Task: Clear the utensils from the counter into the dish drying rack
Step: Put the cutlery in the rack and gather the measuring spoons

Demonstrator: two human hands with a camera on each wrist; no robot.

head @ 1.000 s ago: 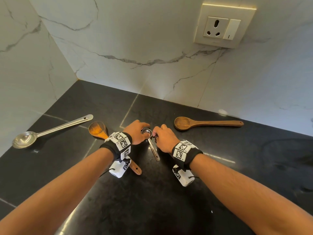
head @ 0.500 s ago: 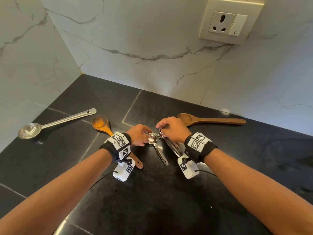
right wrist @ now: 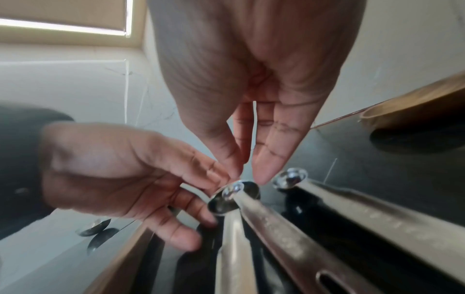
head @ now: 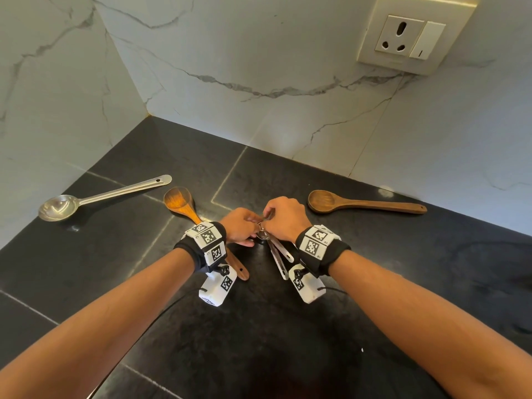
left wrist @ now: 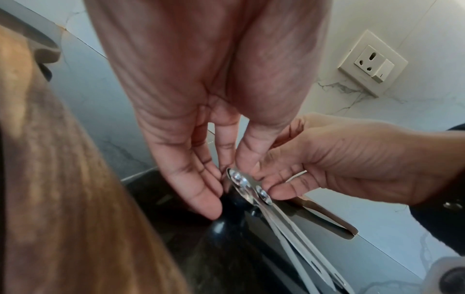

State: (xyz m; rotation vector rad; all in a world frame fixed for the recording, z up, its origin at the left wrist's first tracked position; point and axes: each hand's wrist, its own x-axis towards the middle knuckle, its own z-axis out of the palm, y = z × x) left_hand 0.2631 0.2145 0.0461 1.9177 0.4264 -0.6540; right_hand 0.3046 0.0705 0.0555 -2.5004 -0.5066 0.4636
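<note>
A set of small steel measuring spoons [head: 277,256] lies on the black counter [head: 288,341] between my hands, bowls away from me and handles fanned toward me. My left hand [head: 253,226] pinches the largest bowl [left wrist: 237,178] with thumb and fingers. From the other side, my right hand [head: 267,218] pinches the bowl ends [right wrist: 234,196]. One smaller spoon [right wrist: 290,178] sits a little apart on the right. No drying rack is in view.
A long steel ladle [head: 59,207] lies at the far left. A wooden spoon [head: 180,201] runs under my left wrist. Another wooden spoon [head: 365,205] lies at right near the marble wall. A wall socket [head: 408,36] sits above.
My right hand lifted from the counter with a bunch of measuring spoons and brought them to the single spoon by my left hand. Both hands now meet over the bowls.
</note>
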